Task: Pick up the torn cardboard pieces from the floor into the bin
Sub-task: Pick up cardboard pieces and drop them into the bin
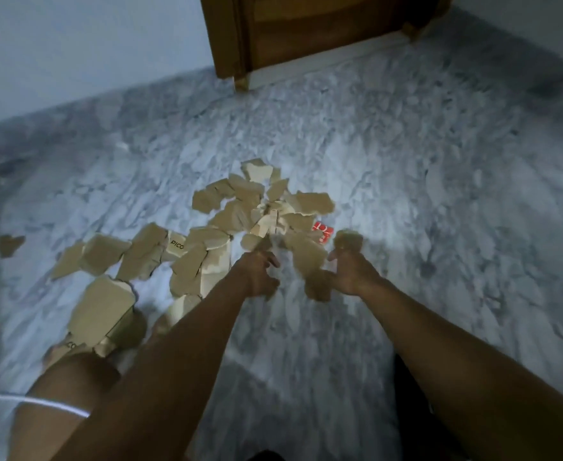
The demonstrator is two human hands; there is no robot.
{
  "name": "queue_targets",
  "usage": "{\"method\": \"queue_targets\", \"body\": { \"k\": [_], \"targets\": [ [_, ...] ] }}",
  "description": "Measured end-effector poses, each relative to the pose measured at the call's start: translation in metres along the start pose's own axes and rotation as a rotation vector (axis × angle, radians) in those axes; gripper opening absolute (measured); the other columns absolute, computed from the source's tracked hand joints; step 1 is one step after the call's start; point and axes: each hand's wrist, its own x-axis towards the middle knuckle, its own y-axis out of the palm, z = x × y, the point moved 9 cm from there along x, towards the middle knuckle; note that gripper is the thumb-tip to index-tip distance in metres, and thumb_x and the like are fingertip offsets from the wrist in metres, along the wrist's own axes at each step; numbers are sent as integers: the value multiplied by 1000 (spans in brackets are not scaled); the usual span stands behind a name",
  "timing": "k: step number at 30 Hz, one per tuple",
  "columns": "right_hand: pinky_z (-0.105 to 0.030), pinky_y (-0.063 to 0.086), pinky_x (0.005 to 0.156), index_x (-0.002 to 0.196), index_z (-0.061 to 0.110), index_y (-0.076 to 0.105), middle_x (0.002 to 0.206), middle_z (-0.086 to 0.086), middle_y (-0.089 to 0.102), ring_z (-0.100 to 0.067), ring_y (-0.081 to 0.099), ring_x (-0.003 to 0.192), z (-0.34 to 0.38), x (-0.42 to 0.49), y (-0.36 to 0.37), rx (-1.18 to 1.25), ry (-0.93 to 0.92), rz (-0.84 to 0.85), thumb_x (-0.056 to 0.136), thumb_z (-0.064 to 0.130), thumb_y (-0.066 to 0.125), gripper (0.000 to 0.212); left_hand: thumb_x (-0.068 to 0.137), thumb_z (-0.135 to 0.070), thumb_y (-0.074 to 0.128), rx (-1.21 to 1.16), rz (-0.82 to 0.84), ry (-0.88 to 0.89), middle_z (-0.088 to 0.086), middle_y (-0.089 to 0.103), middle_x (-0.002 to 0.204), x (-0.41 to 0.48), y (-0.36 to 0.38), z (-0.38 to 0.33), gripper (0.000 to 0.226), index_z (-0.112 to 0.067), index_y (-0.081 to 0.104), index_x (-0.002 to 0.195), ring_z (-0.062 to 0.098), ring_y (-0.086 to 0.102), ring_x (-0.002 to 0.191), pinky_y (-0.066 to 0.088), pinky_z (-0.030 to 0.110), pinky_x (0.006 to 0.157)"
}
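Observation:
Several torn tan cardboard pieces (263,207) lie heaped on the marble floor, and more cardboard pieces (107,254) trail off to the left. A lone scrap (9,244) sits far left. My left hand (260,271) reaches into the near edge of the heap with curled fingers; blur hides whether it holds anything. Just right of it, my right hand (350,271) grips blurred cardboard pieces (313,257), one showing above its fingers. A small red card (322,232) lies beside the heap. No bin is in view.
A wooden door (306,31) and its frame stand at the far wall. My knee (70,380) is at the lower left over some pieces, with a white cord (40,402) across it. Grey marble floor (439,194) spreads to the right.

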Motion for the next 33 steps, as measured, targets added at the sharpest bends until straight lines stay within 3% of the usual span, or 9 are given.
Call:
{"method": "queue_targets", "body": {
  "k": [3,6,10,14,17,22,27,30,33],
  "targets": [
    [-46,49,97,144,27,34,129,-9,48,-33,53,118,-12,23,37,29,98,11,70,55,63,84,81,-24,71,71,-17,0,6,66,116,12,40,22,42,-19,63,122,22,60,110,44,25,85],
    [-49,47,95,138,22,36,127,-11,44,-37,48,119,-18,44,61,-70,100,-100,80,46,64,69,78,-20,74,136,-68,17,5,59,120,21,67,37,53,-20,60,128,23,58,109,44,29,93],
    [-44,49,77,125,14,47,113,-13,57,-39,57,103,-21,63,72,-108,27,-257,90,40,55,45,84,-13,68,42,-225,10,5,64,109,30,72,48,29,-19,71,112,23,63,97,48,26,84],
    [-42,51,84,131,0,49,103,-22,59,-37,65,96,-10,70,88,-186,-223,-19,92,46,29,63,85,-23,70,41,-217,-66,3,70,102,40,71,53,16,-22,73,101,22,65,97,51,29,84],
    [-26,46,80,115,6,59,80,0,47,-21,52,81,1,81,68,-205,-263,226,95,33,46,36,84,-26,71,2,-207,-103,-1,73,96,46,67,51,10,-24,75,92,18,66,94,52,27,81],
    [-52,40,99,135,14,41,143,-8,32,-34,36,130,26,132,9,-457,-397,29,90,41,57,55,80,-29,73,-177,-298,-145,-6,74,82,50,55,49,7,-23,74,82,13,68,81,55,31,72],
    [-45,39,96,120,20,55,126,-4,52,-27,51,115,16,124,37,-668,-526,-175,74,32,75,52,75,-28,81,-396,-318,-204,-4,72,70,54,56,48,11,-21,72,75,7,66,60,55,28,60],
    [-47,43,93,128,17,51,117,-9,55,-31,56,105,5,115,49,-578,-558,-176,66,26,78,69,70,-17,86,-475,-302,-191,-4,75,74,63,47,36,11,-17,78,78,0,69,66,54,17,64],
    [-42,51,78,124,17,42,107,-7,59,-28,61,93,0,116,28,-149,-574,-20,86,46,51,49,64,-18,90,-472,-258,-111,-6,76,76,84,33,15,14,-19,80,74,6,70,75,55,19,67]
  ]
}}
